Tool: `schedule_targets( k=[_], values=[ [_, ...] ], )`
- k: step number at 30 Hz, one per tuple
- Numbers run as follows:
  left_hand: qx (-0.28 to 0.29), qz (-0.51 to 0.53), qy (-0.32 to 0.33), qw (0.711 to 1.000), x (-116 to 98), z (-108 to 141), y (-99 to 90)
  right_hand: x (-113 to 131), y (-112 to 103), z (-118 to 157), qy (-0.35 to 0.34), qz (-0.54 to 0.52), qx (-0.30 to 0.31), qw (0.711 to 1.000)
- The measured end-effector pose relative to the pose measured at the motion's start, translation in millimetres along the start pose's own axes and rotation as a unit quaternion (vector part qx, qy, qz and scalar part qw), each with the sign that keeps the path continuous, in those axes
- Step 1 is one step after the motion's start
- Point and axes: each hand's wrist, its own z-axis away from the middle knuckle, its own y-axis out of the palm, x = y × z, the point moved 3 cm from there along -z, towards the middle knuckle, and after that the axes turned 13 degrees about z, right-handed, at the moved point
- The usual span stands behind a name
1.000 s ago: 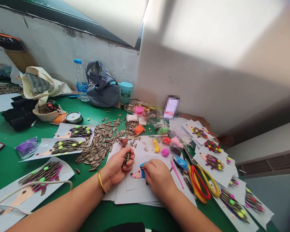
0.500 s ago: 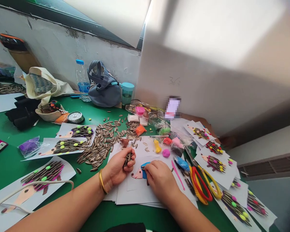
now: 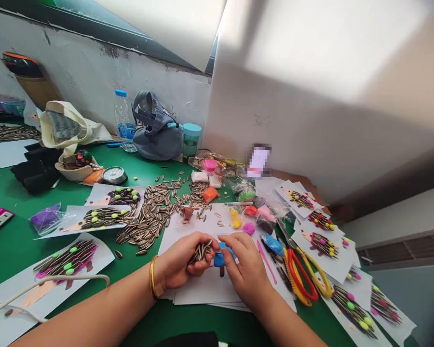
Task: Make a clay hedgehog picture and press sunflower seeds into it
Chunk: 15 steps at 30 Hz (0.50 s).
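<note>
My left hand (image 3: 191, 260) is cupped around a small heap of striped sunflower seeds (image 3: 201, 253). Close beside its fingertips is my right hand (image 3: 246, 267); its thumb and forefinger are apart, and no seed can be made out between them. Under the two hands, a hedgehog picture with a blue clay body (image 3: 220, 259) lies on white paper (image 3: 191, 295). My left hand hides most of the hedgehog's face. A big loose pile of sunflower seeds (image 3: 148, 226) spreads on the table, left of the paper.
Scissors with red and yellow handles (image 3: 304, 274) and a pink tool (image 3: 266, 260) lie right of the paper. Finished seed hedgehog pictures (image 3: 320, 243) overlap at the right, others (image 3: 63, 260) at the left. Bagged clay (image 3: 246, 195), a bag (image 3: 157, 137) and a bottle (image 3: 123, 115) stand behind.
My right hand has lifted off the blue clay body, its thumb and forefinger parting. My left hand has shifted right and turned, showing more of its seeds and covering the hedgehog's face.
</note>
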Motion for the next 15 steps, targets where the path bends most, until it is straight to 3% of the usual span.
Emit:
schedule_targets(
  k=[6,15],
  values=[
    [-0.008,-0.067,-0.019,0.998,16,3,5.7,5,1,-2,0.011,-0.041,0.040,0.998],
    [0.004,-0.102,0.011,0.995,12,7,11.6,2,-6,-1,0.027,-0.096,0.020,0.995]
  ],
)
